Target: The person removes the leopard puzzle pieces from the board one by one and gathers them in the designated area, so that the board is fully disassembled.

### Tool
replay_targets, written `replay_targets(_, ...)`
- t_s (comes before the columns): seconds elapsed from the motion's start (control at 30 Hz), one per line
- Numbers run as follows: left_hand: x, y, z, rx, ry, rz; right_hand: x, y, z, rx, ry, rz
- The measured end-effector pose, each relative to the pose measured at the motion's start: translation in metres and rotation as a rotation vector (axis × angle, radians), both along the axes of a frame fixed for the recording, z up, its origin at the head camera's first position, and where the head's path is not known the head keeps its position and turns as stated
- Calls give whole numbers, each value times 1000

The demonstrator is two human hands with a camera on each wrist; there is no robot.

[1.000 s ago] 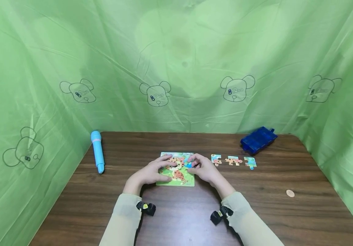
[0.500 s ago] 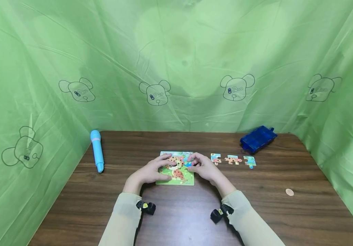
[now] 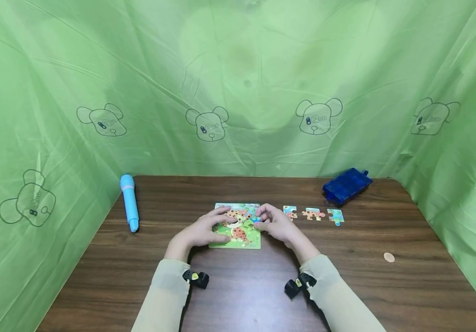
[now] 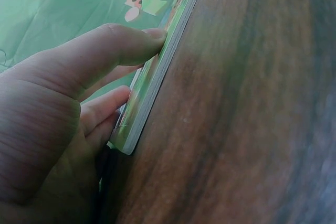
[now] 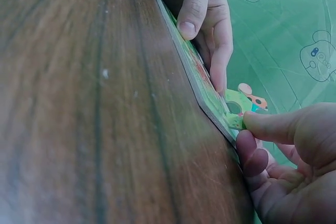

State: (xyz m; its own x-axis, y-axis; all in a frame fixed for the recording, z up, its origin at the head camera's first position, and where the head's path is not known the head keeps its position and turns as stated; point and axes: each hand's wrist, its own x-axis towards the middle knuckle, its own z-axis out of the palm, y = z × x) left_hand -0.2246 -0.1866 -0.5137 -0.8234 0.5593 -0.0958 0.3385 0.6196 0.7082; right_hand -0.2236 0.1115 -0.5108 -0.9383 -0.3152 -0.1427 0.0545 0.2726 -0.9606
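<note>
A jigsaw puzzle board [image 3: 244,243] with a spotted leopard cub on green ground lies flat on the table. My left hand [image 3: 199,230] rests on its left side, fingers spread and thumb [image 4: 139,45] near the front edge. At the right side, my right hand [image 3: 278,226] pinches a puzzle piece [image 5: 239,99] between thumb and fingers. The right wrist view has this piece, green with blue and spotted orange parts, tilted up over the board. From the head, the right fingers partly cover it.
Three loose puzzle pieces lie in a row right of the board, among them a blue-green one [image 3: 335,215]. A blue plastic case [image 3: 347,186] stands at the back right, a light-blue toy microphone [image 3: 129,203] at the left. A small pale disc [image 3: 389,257] lies at the right. Green curtain surrounds the table.
My right hand has shifted slightly right with the pinched piece, whose green part now shows more. My left hand stays on the board. The head view has tilted a little.
</note>
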Motion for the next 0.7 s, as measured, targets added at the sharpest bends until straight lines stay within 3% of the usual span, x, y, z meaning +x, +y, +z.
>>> replay_targets(0.37,-1,0,0,1,15,4,-1,2,-1,-36,-11,13)
replay_targets(0.7,-1,0,-2,8,19,2,-2,9,11,-41,3,77)
